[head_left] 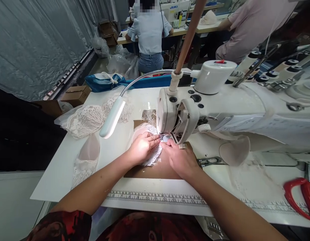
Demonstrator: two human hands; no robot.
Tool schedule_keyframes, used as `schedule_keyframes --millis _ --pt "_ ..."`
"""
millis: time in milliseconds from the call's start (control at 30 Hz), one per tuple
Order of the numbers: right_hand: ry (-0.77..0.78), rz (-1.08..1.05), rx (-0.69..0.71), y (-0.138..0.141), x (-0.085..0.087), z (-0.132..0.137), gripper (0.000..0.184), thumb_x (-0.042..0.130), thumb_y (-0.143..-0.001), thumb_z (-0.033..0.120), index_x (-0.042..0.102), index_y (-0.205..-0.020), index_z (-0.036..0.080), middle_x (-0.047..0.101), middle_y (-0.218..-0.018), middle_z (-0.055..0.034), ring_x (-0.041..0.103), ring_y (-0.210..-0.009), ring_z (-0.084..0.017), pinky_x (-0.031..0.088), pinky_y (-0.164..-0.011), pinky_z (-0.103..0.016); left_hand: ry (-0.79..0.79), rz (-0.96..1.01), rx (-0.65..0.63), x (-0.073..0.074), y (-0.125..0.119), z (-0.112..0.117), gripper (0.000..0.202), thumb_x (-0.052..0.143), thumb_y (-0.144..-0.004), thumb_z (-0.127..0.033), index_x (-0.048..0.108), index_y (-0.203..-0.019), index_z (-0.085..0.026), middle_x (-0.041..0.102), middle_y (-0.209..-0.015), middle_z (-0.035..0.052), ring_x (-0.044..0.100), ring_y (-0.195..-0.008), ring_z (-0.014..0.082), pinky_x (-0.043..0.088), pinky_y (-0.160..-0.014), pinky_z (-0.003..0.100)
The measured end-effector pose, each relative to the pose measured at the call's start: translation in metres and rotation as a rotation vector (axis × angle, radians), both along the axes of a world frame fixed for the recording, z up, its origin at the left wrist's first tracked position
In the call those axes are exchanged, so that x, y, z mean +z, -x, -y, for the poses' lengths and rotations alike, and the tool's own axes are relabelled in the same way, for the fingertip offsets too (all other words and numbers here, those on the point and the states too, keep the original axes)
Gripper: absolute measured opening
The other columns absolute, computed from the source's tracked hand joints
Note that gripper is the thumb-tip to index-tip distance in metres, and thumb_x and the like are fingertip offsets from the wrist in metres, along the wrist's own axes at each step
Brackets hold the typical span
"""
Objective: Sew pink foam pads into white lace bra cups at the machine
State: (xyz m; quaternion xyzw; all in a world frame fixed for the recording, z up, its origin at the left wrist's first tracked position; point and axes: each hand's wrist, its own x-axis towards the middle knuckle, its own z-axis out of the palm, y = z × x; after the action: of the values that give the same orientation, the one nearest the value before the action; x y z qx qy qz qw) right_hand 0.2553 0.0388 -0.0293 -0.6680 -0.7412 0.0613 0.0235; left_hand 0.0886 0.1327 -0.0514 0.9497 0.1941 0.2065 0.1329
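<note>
A pale pink bra cup with white lace (154,157) lies under the head of a white sewing machine (167,112). My left hand (142,147) presses on the cup, its fingers together and their tips close to the presser foot (165,137). From the other side, my right hand (181,159) has its thumb and fingers closed at the edge of the cup, just in front of the foot. The fingertips partly hide the fabric between them. Beneath the work is a brown board (167,170) on the white table.
Lace cups (86,118) and another cup (88,150) lie at the left. A lamp (112,117) hangs over the table. Red-handled scissors (299,197) lie at the right, and a loose cup (235,150) rests behind my right hand. Two people sit beyond the machine.
</note>
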Motion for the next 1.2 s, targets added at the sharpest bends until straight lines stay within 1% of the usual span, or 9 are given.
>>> schedule_keyframes --millis 167,267,467,667,800,933,1067,1133,1200 --pt "-0.035 0.003 0.023 0.005 0.001 0.001 0.051 0.040 -0.078 0.003 0.060 -0.120 0.025 0.060 -0.099 -0.0087 0.054 -0.081 -0.022 0.038 -0.064 -0.030 -0.002 -0.003 -0.017 -0.001 0.003 -0.005 0.028 0.047 -0.091 -0.025 0.066 -0.108 -0.014 0.065 -0.115 0.0147 0.061 -0.100 0.0220 0.051 -0.079 0.038" --pt "-0.079 0.001 0.042 0.005 -0.001 0.001 0.052 0.042 -0.078 0.003 0.058 -0.123 0.024 0.059 -0.102 -0.0088 0.053 -0.084 -0.022 0.037 -0.063 -0.030 -0.012 0.000 -0.014 -0.002 0.004 -0.007 0.030 0.047 -0.091 -0.025 0.066 -0.111 -0.013 0.065 -0.116 0.0140 0.060 -0.100 0.0217 0.050 -0.081 0.038" --pt "-0.105 -0.025 0.049 0.002 -0.007 0.002 0.047 0.042 -0.082 0.007 0.059 -0.122 0.023 0.060 -0.099 -0.0073 0.052 -0.080 -0.021 0.034 -0.058 -0.030 -0.013 -0.076 0.105 -0.006 0.003 -0.004 0.034 0.045 -0.091 -0.027 0.063 -0.117 -0.014 0.063 -0.119 0.0127 0.056 -0.095 0.0221 0.047 -0.083 0.039" --pt "-0.110 -0.036 0.029 0.003 -0.006 0.003 0.044 0.042 -0.082 0.006 0.063 -0.115 0.024 0.060 -0.093 -0.0052 0.051 -0.072 -0.019 0.032 -0.058 -0.030 -0.061 -0.165 0.181 0.002 0.005 0.003 0.042 0.042 -0.091 -0.030 0.054 -0.128 -0.014 0.056 -0.128 0.0130 0.049 -0.109 0.0271 0.042 -0.090 0.042" --pt "-0.169 -0.038 0.035 0.002 -0.009 0.003 0.042 0.040 -0.084 0.007 0.062 -0.116 0.022 0.063 -0.098 -0.0051 0.055 -0.078 -0.020 0.036 -0.064 -0.031 -0.087 -0.225 0.238 0.003 0.005 0.006 0.047 0.040 -0.092 -0.039 0.049 -0.131 -0.015 0.046 -0.138 0.0131 0.039 -0.125 0.0335 0.035 -0.098 0.048" --pt "-0.221 -0.051 0.069 -0.002 -0.017 0.004 0.038 0.038 -0.089 0.013 0.061 -0.119 0.020 0.064 -0.100 -0.0059 0.059 -0.081 -0.021 0.040 -0.068 -0.032 -0.101 -0.274 0.331 0.009 0.007 0.015 0.051 0.040 -0.091 -0.044 0.046 -0.132 -0.015 0.042 -0.141 0.0137 0.036 -0.126 0.0369 0.035 -0.097 0.052" --pt "-0.336 -0.081 0.109 -0.008 -0.028 0.000 0.037 0.036 -0.090 0.017 0.063 -0.115 0.018 0.064 -0.103 -0.0064 0.061 -0.076 -0.020 0.044 -0.065 -0.032 0.037 -0.310 0.390 0.032 0.033 0.024 0.050 0.044 -0.088 -0.049 0.051 -0.124 -0.016 0.049 -0.132 0.0139 0.045 -0.119 0.0322 0.041 -0.094 0.047" --pt "-0.376 -0.104 0.145 -0.011 -0.030 -0.002 0.036 0.035 -0.091 0.020 0.065 -0.112 0.018 0.065 -0.100 -0.0058 0.062 -0.076 -0.020 0.046 -0.063 -0.033 0.108 -0.277 0.431 0.043 0.063 0.031 0.046 0.040 -0.091 -0.047 0.049 -0.125 -0.017 0.049 -0.133 0.0120 0.045 -0.121 0.0277 0.041 -0.098 0.043" --pt "-0.385 -0.117 0.159 -0.012 -0.031 -0.001 0.036 0.034 -0.091 0.023 0.066 -0.109 0.018 0.065 -0.096 -0.0049 0.063 -0.076 -0.020 0.047 -0.062 -0.033 0.099 -0.203 0.607 0.048 0.101 0.038 0.042 0.036 -0.093 -0.038 0.045 -0.128 -0.016 0.045 -0.137 0.0111 0.038 -0.129 0.0260 0.034 -0.106 0.044"
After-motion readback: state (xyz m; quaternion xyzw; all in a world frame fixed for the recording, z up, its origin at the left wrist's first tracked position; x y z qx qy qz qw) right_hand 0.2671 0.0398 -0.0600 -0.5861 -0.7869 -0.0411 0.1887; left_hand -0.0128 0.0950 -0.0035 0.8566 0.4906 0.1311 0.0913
